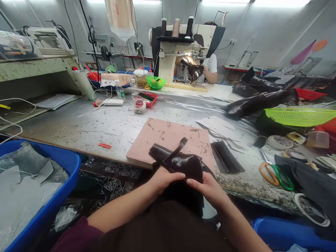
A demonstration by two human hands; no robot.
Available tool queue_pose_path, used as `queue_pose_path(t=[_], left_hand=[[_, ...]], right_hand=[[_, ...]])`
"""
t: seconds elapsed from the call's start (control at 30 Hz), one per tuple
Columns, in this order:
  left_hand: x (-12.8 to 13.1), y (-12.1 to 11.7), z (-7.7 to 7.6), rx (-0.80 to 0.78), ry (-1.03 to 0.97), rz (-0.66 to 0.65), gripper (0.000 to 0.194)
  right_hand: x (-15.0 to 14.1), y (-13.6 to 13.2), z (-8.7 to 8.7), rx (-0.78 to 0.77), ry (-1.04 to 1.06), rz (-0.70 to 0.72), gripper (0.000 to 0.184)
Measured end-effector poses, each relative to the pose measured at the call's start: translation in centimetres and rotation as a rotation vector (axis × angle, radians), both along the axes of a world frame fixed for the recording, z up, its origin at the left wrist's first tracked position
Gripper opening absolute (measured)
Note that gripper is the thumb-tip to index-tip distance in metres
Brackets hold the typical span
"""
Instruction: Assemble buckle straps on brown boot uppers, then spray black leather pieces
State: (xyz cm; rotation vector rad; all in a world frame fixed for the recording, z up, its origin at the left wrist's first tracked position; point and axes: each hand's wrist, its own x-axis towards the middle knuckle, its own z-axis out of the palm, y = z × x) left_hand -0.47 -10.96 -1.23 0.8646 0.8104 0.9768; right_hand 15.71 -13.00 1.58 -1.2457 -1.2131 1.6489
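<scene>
A glossy dark brown leather shoe upper point(183, 162) with a narrow strap point(178, 148) is held between both my hands, over the near edge of a pinkish board point(170, 131). My left hand point(166, 178) grips its lower side, thumb on top and fingers hidden beneath. My right hand point(206, 185) closes on the rounded end, its thumb pressed against the leather close to the left thumb. A fanned stack of dark strips point(227, 157) lies just right of the board.
Orange-and-green-handled scissors point(275, 175) and a lime green basket point(299, 116) are on the right. Dark leather boot pieces point(262, 101) lie behind. A sewing machine point(170, 52) stands at the back, with another person's arm point(210, 73) beside it. A blue bin point(75, 168) is at left.
</scene>
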Motion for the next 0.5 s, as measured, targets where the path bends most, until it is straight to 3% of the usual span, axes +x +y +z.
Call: queue_pose_path(t=[0.1,0.17,0.3,0.4,0.5], left_hand=[[-0.4,-0.2,0.3,-0.105,-0.111,0.01,0.037],[-1.3,0.2,0.8,-0.167,-0.142,0.087,0.034],[-4.0,2.1,2.9,-0.109,-0.083,0.255,0.03],[-5.6,3.9,7.0,0.128,0.037,0.292,0.032],[-6.3,5.0,13.3,0.67,0.302,0.367,0.028]], right_hand=[[0.1,-0.1,-0.6,-0.018,0.09,0.026,0.032],[0.4,-0.4,-1.5,-0.023,0.127,0.005,0.034],[0.7,-0.7,-1.7,0.01,0.083,0.005,0.034],[0.7,0.2,0.5,0.157,-0.118,-0.034,0.037],[1.1,1.7,3.3,0.554,-0.388,-0.366,0.037]])
